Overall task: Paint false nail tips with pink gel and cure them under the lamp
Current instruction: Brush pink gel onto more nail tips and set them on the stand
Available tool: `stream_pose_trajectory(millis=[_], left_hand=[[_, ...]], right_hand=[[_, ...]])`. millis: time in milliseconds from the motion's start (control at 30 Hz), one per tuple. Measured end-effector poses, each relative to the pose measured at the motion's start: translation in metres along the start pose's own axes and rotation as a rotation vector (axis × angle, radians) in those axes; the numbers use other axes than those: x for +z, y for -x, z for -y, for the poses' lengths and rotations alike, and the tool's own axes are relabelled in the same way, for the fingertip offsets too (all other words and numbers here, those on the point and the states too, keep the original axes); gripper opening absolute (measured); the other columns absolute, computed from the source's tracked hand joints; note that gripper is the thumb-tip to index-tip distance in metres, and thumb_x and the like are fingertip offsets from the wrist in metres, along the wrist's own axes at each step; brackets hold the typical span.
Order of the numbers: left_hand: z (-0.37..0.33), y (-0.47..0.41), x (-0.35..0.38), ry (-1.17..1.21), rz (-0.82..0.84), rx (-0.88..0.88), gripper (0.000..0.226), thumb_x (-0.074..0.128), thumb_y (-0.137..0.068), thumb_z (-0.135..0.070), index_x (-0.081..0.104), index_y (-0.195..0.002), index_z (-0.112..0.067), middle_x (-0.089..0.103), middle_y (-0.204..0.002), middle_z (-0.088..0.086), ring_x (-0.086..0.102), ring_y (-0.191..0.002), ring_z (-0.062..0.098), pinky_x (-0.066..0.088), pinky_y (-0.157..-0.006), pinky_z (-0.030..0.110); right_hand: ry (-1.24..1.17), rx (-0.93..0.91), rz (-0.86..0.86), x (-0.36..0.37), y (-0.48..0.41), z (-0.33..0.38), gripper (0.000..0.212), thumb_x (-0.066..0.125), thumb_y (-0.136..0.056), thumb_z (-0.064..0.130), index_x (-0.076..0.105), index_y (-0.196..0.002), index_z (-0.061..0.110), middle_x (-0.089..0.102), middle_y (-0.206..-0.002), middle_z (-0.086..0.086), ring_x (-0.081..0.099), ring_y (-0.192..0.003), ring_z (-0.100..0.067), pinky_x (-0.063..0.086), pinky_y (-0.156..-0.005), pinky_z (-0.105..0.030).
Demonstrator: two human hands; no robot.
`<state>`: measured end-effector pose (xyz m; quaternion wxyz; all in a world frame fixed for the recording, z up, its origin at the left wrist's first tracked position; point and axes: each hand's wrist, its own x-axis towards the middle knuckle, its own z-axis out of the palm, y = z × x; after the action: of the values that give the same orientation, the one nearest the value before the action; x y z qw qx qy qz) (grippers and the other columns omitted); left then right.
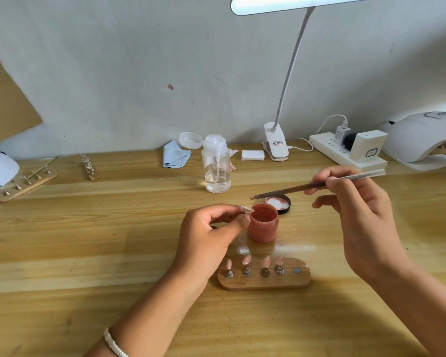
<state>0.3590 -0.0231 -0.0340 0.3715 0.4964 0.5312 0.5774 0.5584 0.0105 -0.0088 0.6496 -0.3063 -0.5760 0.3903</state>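
On the wooden table (113, 228), far right against the wall: curing lamp (420, 140), well apart from the work. Nearer, right hand (355, 202) curled round a slim brush (307, 188), bristle end hovering just beyond the open jar of pink gel (263, 226). Left hand (209, 235) pinching one clear nail tip (246, 209) between thumb and forefinger, right at the jar's rim. In front, wooden holder (263, 282) with four pink tips (247, 259) upright on pegs and a fifth spot (297, 270) bare. Behind the jar, its lid (281, 203), lying inside up.

Looks like the painting step, with the fifth tip of this set not yet coated. Next, probably: dip the brush or bring it straight to the clear tip, spread gel thinly while keeping it off the fingers, then seat the tip on the bare spot and carry the holder to the lamp.

Hard to make out:
- Lamp cut off by the right edge, contents of its mouth unclear.
- Far-left holders blurred.
- Cannot tell whether the four pink tips are cured.
- Cannot tell whether the bristles carry gel.
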Motion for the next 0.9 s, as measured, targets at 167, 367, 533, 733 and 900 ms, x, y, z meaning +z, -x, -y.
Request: stream_pose_trajectory(millis=[167,367,533,733,900], left_hand=[[0.0002,0.0001,0.0003,-0.003,0.013,0.002,0.009,0.08,-0.079,-0.012,0.08,-0.085,-0.018,0.078,-0.085,-0.005,0.071,-0.084,0.008,0.053,-0.073,0.014],[-0.001,0.0021,0.0,0.023,0.019,-0.049,0.007,0.081,-0.08,-0.015,0.08,-0.084,-0.021,0.078,-0.088,-0.001,0.071,-0.078,0.008,0.053,-0.054,0.015],[-0.0017,0.003,-0.0002,0.024,0.018,-0.067,0.009,0.081,-0.079,-0.016,0.08,-0.082,-0.025,0.077,-0.089,-0.001,0.067,-0.072,0.009,0.051,-0.05,0.015],[-0.0032,0.0033,0.0005,0.037,0.018,-0.058,0.014,0.081,-0.078,-0.016,0.08,-0.08,-0.029,0.077,-0.087,-0.002,0.066,-0.069,0.005,0.05,-0.049,0.014],[-0.0043,0.0042,0.0008,0.035,0.021,-0.053,0.017,0.081,-0.078,-0.017,0.079,-0.079,-0.033,0.077,-0.088,-0.002,0.066,-0.069,0.005,0.05,-0.049,0.014]], right_hand=[[-0.008,-0.007,0.054,0.0011,0.0019,0.0007,0.02,0.056,-0.083,0.027,0.074,-0.078,0.036,0.069,-0.085,0.01,0.066,-0.081,-0.011,0.051,-0.067,-0.021],[0.008,0.0,0.069,0.0033,0.0031,-0.0014,0.021,0.056,-0.084,0.023,0.073,-0.077,0.034,0.071,-0.079,0.007,0.066,-0.079,-0.011,0.05,-0.067,-0.022],[0.005,0.013,0.07,0.0033,0.0039,-0.0016,0.026,0.052,-0.087,0.015,0.071,-0.077,0.03,0.07,-0.079,0.007,0.066,-0.08,-0.012,0.049,-0.066,-0.022],[0.02,0.028,0.063,0.0039,0.0044,-0.0021,0.015,0.052,-0.088,0.015,0.067,-0.085,0.018,0.069,-0.079,0.007,0.066,-0.08,-0.011,0.05,-0.066,-0.022],[0.034,0.031,0.052,0.0033,0.0046,-0.0025,0.016,0.052,-0.087,0.016,0.067,-0.084,0.019,0.07,-0.079,0.007,0.066,-0.081,-0.012,0.05,-0.066,-0.022]])
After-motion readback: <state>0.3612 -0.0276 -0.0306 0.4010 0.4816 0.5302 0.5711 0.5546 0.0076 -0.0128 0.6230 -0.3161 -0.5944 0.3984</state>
